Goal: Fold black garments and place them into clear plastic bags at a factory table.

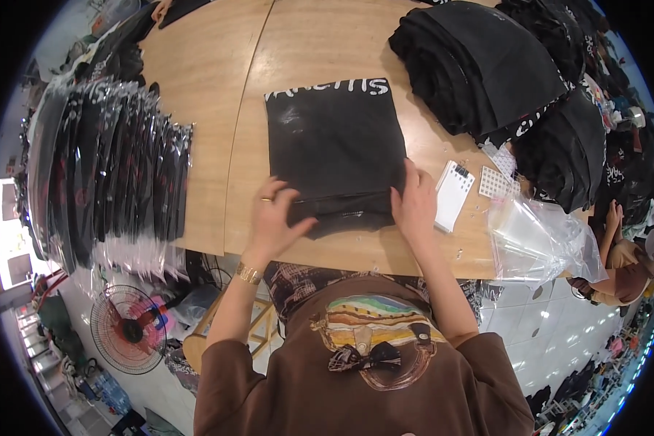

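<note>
Nearest is the person's brown shirt (363,378) with a printed picture on the chest, filling the lower middle of the view. Just beyond it, at the near edge of the wooden table (211,109), both hands rest on a folded black garment (334,149). The left hand (275,218), with a ring and a gold wristband, lies with fingers curled over the garment's near left fold, pinching the cloth. The right hand (414,203) presses flat on the near right corner, fingers together and pointing far. The garment lies in the middle of the table, squared off, with white lettering along its far edge.

Just right of the right hand lies a small white card (453,195), and beside that a sheet of small stickers (495,183). Further right, a heap of clear plastic bags (541,240) hangs over the table's near right edge. On the left, a row of bagged black garments (112,167) overlaps along the table. At the far right rises a stack of folded black garments (479,65). Below the table on the left stands a floor fan (129,328).
</note>
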Available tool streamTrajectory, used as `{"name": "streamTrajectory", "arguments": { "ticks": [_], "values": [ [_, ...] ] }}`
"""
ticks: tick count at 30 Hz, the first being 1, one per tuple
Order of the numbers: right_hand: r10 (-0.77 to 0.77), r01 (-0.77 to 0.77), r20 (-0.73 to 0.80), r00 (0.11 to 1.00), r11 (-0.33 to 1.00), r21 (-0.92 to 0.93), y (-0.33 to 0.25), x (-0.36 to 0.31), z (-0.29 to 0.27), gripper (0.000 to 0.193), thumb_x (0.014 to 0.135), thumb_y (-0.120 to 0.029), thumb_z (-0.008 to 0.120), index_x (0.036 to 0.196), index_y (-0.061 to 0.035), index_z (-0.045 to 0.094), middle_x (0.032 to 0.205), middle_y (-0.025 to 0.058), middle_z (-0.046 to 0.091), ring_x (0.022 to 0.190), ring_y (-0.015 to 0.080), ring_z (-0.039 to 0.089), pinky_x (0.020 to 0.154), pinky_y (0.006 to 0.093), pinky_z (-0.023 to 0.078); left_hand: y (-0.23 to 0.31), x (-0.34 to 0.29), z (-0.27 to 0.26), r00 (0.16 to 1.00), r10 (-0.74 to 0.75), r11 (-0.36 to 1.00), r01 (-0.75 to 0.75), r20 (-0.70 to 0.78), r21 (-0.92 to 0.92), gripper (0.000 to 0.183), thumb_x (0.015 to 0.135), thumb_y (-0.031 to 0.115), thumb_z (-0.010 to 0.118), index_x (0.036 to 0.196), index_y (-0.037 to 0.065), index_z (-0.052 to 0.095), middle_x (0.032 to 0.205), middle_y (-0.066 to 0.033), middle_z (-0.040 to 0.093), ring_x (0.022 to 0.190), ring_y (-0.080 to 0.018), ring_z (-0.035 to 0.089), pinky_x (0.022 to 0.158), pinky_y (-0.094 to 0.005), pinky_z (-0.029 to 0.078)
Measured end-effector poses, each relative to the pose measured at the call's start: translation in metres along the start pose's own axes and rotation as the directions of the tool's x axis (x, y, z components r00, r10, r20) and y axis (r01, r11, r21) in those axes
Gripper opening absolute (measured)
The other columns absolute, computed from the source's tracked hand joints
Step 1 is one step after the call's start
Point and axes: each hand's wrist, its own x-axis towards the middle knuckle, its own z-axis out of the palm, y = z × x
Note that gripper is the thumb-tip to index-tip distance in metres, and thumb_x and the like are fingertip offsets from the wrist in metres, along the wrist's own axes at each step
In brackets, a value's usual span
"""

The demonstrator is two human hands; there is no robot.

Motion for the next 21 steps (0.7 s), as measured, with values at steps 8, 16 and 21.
{"name": "streamTrajectory", "arguments": {
  "ticks": [8, 16, 21],
  "values": [
    [-0.577, 0.657, 0.465, 0.671, 0.754, -0.011, -0.011, -0.007, 0.016, 0.067, 0.065, -0.026, 0.070, 0.125, -0.0150, 0.044, 0.126, 0.0146, 0.042, 0.122, 0.0323, 0.037, 0.100, 0.0487, 0.029, -0.009, 0.015, 0.023, 0.890, 0.332, 0.942, -0.295, 0.312, -0.160, 0.023, 0.079, 0.010, 0.056, 0.101, 0.005, 0.051, 0.103, -0.0197, 0.056, 0.106, -0.0356, 0.051, 0.088, -0.0432, 0.041],
    [-0.189, 0.146, 0.548, 0.815, 0.982, 0.122, -0.026, 0.096, 0.042, 0.029, 0.072, -0.012, 0.058, 0.100, -0.0096, 0.061, 0.084, 0.0148, 0.064, 0.085, 0.0334, 0.060, 0.075, 0.0404, 0.048, -0.043, 0.098, 0.043, 0.935, -0.013, 0.974, 0.092, 0.354, -0.209, 0.018, 0.087, 0.015, 0.048, 0.101, 0.004, 0.049, 0.088, -0.0277, 0.057, 0.088, -0.0417, 0.055, 0.073, -0.0465, 0.044],
    [-0.128, 0.090, 0.636, 0.761, 0.992, 0.091, -0.013, 0.125, 0.061, 0.036, 0.070, -0.015, 0.065, 0.104, -0.0045, 0.060, 0.089, 0.0179, 0.063, 0.087, 0.0300, 0.061, 0.076, 0.0356, 0.047, -0.033, 0.117, 0.037, 0.909, -0.055, 0.973, 0.141, 0.412, -0.182, 0.043, 0.077, 0.032, 0.064, 0.108, 0.003, 0.054, 0.094, -0.0229, 0.062, 0.091, -0.0376, 0.058, 0.078, -0.0413, 0.046]
  ]
}}
